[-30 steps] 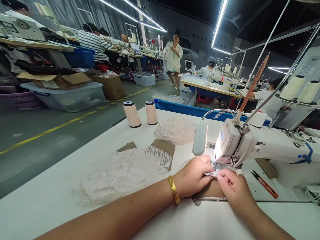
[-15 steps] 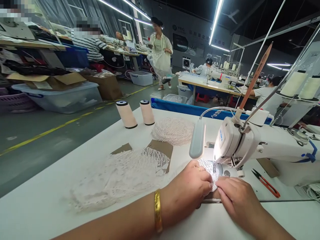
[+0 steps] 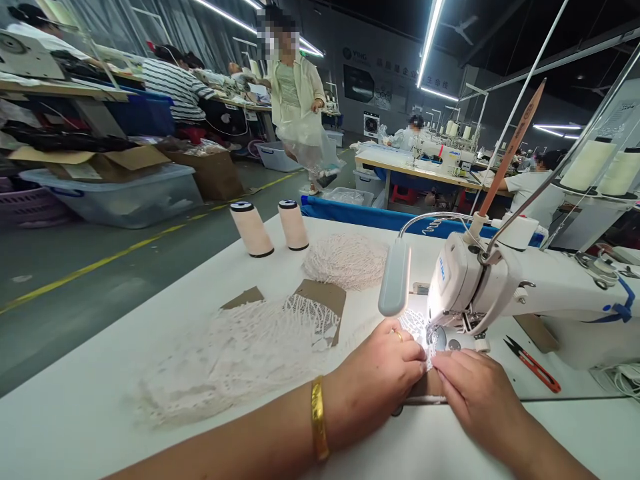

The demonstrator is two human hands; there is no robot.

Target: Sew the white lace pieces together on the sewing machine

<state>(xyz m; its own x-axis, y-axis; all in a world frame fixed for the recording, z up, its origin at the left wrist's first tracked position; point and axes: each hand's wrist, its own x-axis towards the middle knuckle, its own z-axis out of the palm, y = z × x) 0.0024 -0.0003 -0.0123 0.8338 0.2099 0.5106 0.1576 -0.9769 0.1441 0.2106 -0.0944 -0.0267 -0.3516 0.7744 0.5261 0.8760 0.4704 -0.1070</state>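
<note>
Lace perhaps flatter, co-worker nearer

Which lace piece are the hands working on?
The brightly lit lace at the sewing machine, touched by the left hand and right hand; the round lace pile by the thread cones and the long lace heap lie farther left.

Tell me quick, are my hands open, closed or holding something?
Left hand: fingers curled over the white lace; whether it grips cannot be told.
Right hand: closed, pinching the lace's edge.
</note>
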